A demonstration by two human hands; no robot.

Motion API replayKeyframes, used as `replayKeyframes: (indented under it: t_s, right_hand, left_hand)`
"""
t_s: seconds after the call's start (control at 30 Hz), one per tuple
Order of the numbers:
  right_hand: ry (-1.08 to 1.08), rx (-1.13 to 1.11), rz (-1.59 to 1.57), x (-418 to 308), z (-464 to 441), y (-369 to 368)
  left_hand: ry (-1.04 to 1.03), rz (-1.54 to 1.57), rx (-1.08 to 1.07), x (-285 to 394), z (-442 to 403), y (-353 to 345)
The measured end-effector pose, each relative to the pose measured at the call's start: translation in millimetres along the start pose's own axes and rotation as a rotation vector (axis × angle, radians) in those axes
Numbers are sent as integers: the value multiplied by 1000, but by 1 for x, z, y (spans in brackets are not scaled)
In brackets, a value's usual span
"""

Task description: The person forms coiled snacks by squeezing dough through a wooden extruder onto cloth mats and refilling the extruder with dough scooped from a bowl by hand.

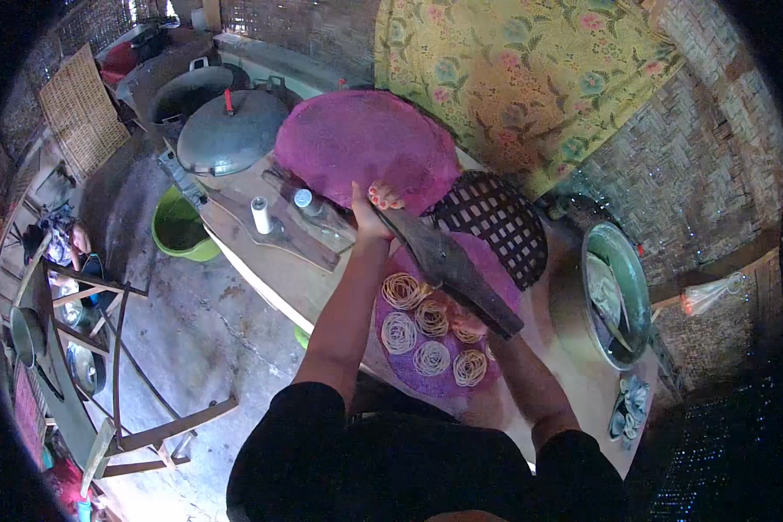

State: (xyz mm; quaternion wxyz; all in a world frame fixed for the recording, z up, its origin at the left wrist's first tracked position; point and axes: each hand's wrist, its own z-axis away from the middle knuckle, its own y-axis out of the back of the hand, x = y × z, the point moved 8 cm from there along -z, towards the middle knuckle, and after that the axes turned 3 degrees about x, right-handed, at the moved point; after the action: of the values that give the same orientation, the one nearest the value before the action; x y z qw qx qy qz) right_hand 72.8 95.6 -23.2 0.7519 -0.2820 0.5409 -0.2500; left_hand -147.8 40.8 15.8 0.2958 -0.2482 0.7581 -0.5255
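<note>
My left hand [374, 213] is closed round the upper end of a long dark wooden press [448, 265] with a broad middle and a narrower end. The press slants down to the right across the table. Its lower end covers part of my right hand [454, 315], which seems to grip it from below; those fingers are blurred. Beneath the press lies a round purple mat [439, 383] with several coiled nests of noodle-like strands, some yellowish [404, 291], others white [398, 332]. The right hand is close above these coils, partly hiding them.
A second purple mat [365, 143] and a dark lattice tray [496, 222] lie behind. Left on the table [270, 291] are a flat wooden piece [309, 246], a white cylinder [261, 215] and a jar [304, 200]. A large metal pot [574, 296] stands right, a lidded wok [230, 135] back left.
</note>
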Motion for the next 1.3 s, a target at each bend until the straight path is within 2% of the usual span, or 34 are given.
replayKeyframes:
  t_s: [0.13, 0.2, 0.23, 0.3, 0.37, 0.4, 0.47, 0.5, 0.53, 0.6, 0.63, 0.67, 0.7, 0.73, 0.77, 0.83, 0.87, 0.93, 1.07, 1.17, 1.2, 1.27, 1.3]
  right_hand:
    - [13, -30, 167, 13, -11, 18]
    - [59, -45, 394, 16, -16, 24]
    - [111, -54, 570, 16, -20, 24]
    - [283, -27, 1159, 15, -29, 13]
    - [323, 56, 1728, 21, -34, -11]
    - [318, 89, 1869, 21, -37, -22]
    - [249, 137, 1847, 11, -43, -38]
    - [187, 183, 1693, 0, -42, -40]
    - [110, 237, 1479, -13, -33, -39]
    - [-42, 337, 978, -45, -5, -39]
    - [-113, 378, 831, -59, 13, -41]
    - [-179, 416, 768, -69, 30, -42]
    - [-236, 459, 723, -77, 47, -40]
    - [-282, 495, 724, -80, 58, -36]
    - [-303, 525, 736, -80, 65, -34]
    - [-311, 559, 748, -78, 72, -38]
    - [-348, 658, 856, -81, 78, -35]
    - [-404, 814, 1015, -88, 90, -25]
    - [-373, 943, 1159, -96, 98, 2]
    - [-345, 799, 1461, -100, 88, -28]
    - [22, 741, 1507, -108, 84, -46]
    - [389, 669, 1520, -121, 88, -69]
    - [-10, 840, 1382, -115, 99, -41]
  left_hand:
    - [-54, 61, -104, 22, -2, -1]
    - [-109, 39, -117, 37, -4, -4]
    - [-105, 29, -142, 41, -7, -16]
    - [-101, 20, -164, 42, -13, -35]
    - [5, 76, -198, 33, -20, -58]
    - [27, 95, -200, 26, -22, -73]
    - [64, 105, -221, 15, -25, -98]
    - [97, 114, -242, 12, -27, -105]
    - [111, 79, -359, 10, -26, -118]
    - [133, 3, -378, 7, -29, -126]
    - [156, -70, -397, 3, -28, -129]
    - [158, -68, -394, 0, -28, -126]
    - [118, -169, -243, -3, -31, -109]
    - [80, -267, -90, -8, -32, -91]
    - [85, -262, -88, -21, -32, -78]
    - [-28, -333, 237, -35, -33, -12]
    - [-18, -331, 229, -42, -33, 11]
    - [70, -138, 380, -61, -28, 60]
    - [37, -166, 289, -61, -44, 37]
    - [26, -267, 287, -53, -45, -4]
    - [46, -230, 310, -54, -39, -10]
    - [65, -195, 332, -58, -31, -13]
    - [59, -189, 344, -63, -27, -12]
